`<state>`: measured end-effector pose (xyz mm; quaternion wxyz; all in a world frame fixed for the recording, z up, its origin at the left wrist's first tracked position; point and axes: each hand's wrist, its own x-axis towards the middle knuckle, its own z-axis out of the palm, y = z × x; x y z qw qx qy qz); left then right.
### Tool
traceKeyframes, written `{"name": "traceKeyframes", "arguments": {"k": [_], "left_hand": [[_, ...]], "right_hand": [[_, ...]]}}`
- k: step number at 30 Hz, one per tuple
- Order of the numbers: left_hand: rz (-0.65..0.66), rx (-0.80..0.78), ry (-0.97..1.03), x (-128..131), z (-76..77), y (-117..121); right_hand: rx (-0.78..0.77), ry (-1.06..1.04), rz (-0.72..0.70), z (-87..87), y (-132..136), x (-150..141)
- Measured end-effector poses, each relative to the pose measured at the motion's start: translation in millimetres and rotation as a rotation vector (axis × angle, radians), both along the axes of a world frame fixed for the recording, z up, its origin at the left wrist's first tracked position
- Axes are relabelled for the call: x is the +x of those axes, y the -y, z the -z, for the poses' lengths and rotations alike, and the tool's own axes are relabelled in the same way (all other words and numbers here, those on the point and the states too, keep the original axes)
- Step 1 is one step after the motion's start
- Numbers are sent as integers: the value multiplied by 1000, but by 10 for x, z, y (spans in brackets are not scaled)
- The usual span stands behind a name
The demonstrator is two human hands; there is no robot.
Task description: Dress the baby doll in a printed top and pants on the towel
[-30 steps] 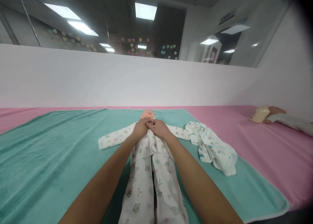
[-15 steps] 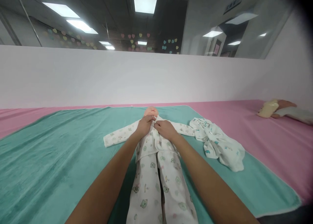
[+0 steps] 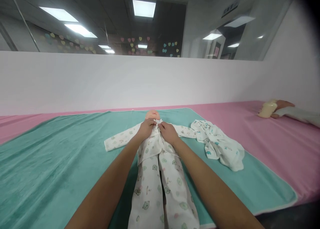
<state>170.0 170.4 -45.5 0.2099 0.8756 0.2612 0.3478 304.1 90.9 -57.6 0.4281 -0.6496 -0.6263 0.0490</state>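
Both hands at the doll's collar

The left hand (image 3: 168, 131) and right hand (image 3: 146, 129) each grip the white top (image 3: 151, 147) just below the doll (image 3: 152, 115)'s head; cloth (image 3: 220, 144) lies right.

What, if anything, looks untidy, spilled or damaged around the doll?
The white cloth lies bunched up on the teal blanket at the end of one sleeve, untidy beside the laid-out outfit. I see nothing spilled or damaged.
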Motion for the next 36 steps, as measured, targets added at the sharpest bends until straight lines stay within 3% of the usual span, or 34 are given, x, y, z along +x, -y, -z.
{"name": "traceKeyframes", "arguments": {"k": [3,8,16,23,29,32,36], "left_hand": [[23,26,-22,-5,-1,22],[-75,-34,27,-35,20,46],[0,-8,40,-54,46,23],[11,154,-18,-58,33,94],[-101,382,-69,-102,97,247],[-27,411,-47,-223,183,378],[36,288,9,-403,292,533]], "right_hand": [[1,5,27,26,-17,6],[38,-110,19,58,-39,30],[27,-203,41,88,-50,40],[40,-255,103,122,-35,76],[84,-257,213,208,199,11],[80,-146,88,177,397,-58],[-4,96,-123,29,594,-112]]}}
